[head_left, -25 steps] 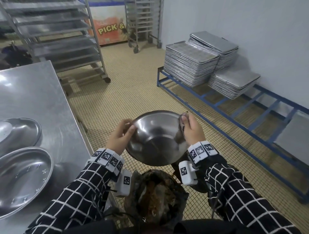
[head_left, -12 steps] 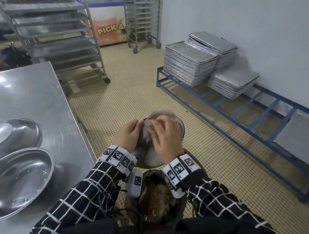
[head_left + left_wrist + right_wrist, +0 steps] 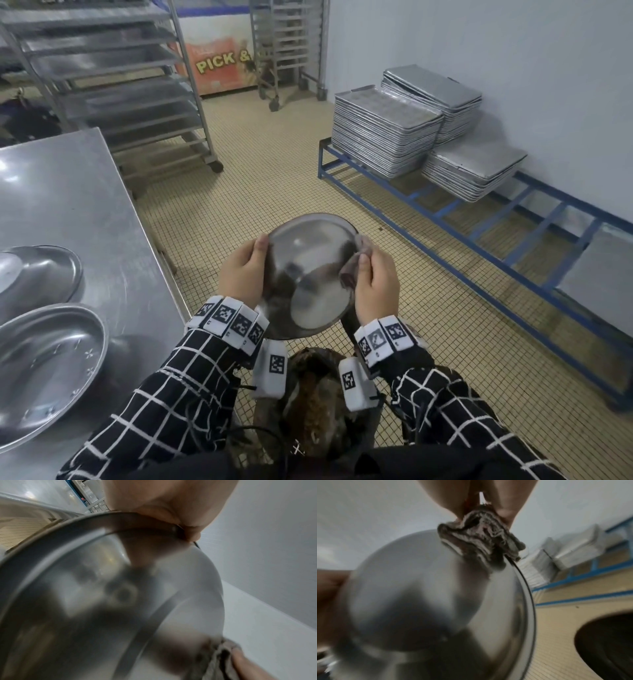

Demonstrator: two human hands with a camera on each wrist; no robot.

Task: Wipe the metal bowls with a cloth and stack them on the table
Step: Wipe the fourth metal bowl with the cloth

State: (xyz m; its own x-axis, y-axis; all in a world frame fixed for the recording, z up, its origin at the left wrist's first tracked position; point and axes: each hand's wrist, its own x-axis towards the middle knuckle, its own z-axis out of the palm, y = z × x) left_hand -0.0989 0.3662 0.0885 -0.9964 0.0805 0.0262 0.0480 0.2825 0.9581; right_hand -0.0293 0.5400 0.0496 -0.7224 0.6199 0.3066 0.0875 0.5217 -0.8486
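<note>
Item: metal bowl (image 3: pixel 310 270), round, shallow, polished steel, with a flat circular base and a thin rolled rim. We are holding it in the air over the tiled floor (image 3: pixel 274 164), to the right of the steel table (image 3: pixel 68 192) and above a dark bin (image 3: pixel 315 404). We are seeing its outer, convex side: the base is facing up and toward us, the mouth is turned away and down toward the floor. Being round, it has no long axis to report; its rim plane is tilting, far edge higher than near edge. The surface is mirroring blurred shapes of our wrists.

Left hand (image 3: pixel 243 270): we are gripping the left rim, thumb on the outer wall, fingers curled behind the edge and hidden.

Right hand (image 3: pixel 373 284): we are pinching a bunched grey cloth (image 3: pixel 356 263) between thumb and fingers and pressing it to the right rim; the right wrist view is showing the cloth (image 3: pixel 481 539) folded over the edge.

Also on the table: two more metal bowls (image 3: pixel 44 370), lying side by side at its left part, mouths up.
</note>
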